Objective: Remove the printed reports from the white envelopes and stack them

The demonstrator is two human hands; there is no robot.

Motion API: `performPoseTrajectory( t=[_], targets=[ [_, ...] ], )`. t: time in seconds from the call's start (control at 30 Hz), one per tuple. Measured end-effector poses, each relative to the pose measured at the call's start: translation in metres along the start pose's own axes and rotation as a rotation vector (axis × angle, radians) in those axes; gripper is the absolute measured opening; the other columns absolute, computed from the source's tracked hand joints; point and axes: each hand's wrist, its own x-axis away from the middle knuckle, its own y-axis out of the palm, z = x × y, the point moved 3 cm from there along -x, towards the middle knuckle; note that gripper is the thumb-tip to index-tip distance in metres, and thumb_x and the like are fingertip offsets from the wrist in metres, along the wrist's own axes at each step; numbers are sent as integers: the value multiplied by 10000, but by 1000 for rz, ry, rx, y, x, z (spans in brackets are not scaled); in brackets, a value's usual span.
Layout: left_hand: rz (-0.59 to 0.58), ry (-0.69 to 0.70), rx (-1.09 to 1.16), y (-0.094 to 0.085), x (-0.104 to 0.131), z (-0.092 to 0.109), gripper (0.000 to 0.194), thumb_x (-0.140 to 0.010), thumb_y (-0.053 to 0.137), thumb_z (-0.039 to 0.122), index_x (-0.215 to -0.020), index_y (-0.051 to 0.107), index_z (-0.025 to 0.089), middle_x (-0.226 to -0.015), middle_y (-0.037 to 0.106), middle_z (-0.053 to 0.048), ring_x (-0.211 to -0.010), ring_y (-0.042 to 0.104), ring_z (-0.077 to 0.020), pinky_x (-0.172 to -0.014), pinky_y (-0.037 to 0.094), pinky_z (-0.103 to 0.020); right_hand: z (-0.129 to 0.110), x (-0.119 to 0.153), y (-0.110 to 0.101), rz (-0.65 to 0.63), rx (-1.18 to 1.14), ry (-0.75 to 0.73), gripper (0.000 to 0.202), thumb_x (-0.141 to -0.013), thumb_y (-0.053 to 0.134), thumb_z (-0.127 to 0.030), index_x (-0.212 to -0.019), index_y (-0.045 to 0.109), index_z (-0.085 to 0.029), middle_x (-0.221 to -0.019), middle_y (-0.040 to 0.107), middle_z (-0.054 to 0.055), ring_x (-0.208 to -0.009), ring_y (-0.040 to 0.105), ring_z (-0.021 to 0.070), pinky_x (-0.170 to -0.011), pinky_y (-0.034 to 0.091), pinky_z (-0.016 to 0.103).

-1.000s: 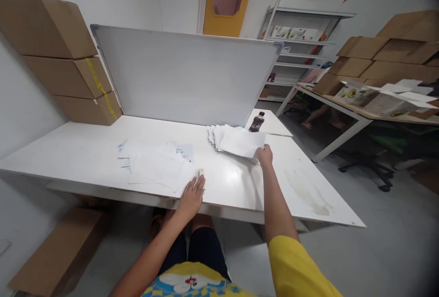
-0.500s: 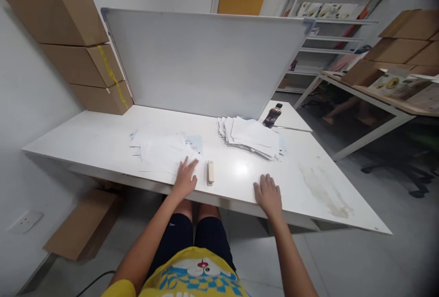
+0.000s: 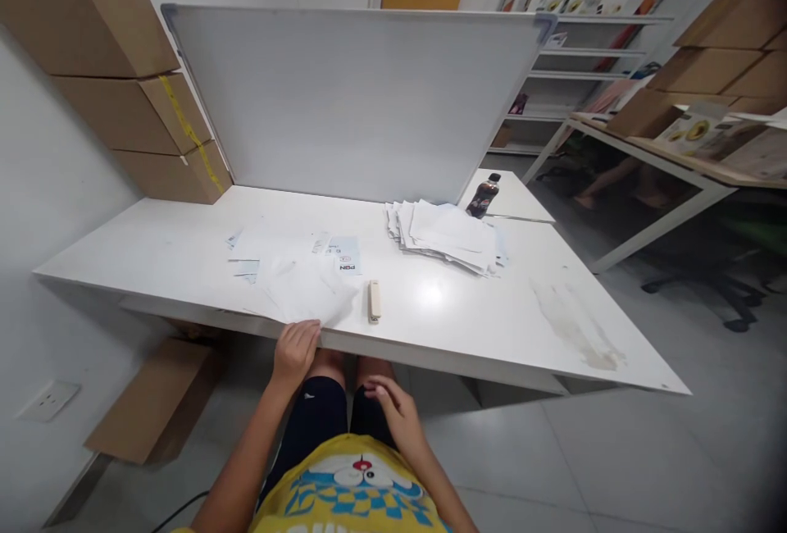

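My left hand (image 3: 296,353) is closed at the table's front edge, its fingers together on the near edge of a white paper sheet (image 3: 307,287). Under and behind that sheet lie other papers, one of them light blue with print (image 3: 345,254). Over my lap, off the table, hangs my right hand (image 3: 397,418), its fingers partly spread and nothing in them. A cream stapler (image 3: 375,301) lies just right of the sheet. Farther back on the right is a messy stack of white papers (image 3: 452,236).
A whiteboard (image 3: 357,98) stands along the table's back, with a dark bottle (image 3: 484,195) near its right end. Cardboard boxes (image 3: 153,115) are piled at the left. Another table (image 3: 664,160) with boxes stands at the right, with a person's legs (image 3: 606,182) beyond it.
My left hand has moved left and toward me, drawing the sheet to the table edge. My right hand has left the tabletop and moved left over my lap.
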Motion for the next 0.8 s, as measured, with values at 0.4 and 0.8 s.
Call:
performPoseTrajectory(
  t=[0.4,0.8],
  targets=[
    [-131,223,21,-2,35,30,239,-898,465,165,-1032,660,197,-997,718,-71,-1061,620,-204,-1004,376,-380,-25,-61,57,66,-403,253,399,-644,731,-467,-886,592,-182,-650,643,-2,-554,634,163,-484,502,252],
    [-325,-339,-226,3,10,-70,560,-960,265,387,-1429,374,101,-1474,393,-145,-1386,316,-281,-1141,192,-487,-14,-57,31,153,-163,186,299,-649,628,-468,-704,573,-179,-500,596,5,-486,565,171,-504,451,282]
  ],
)
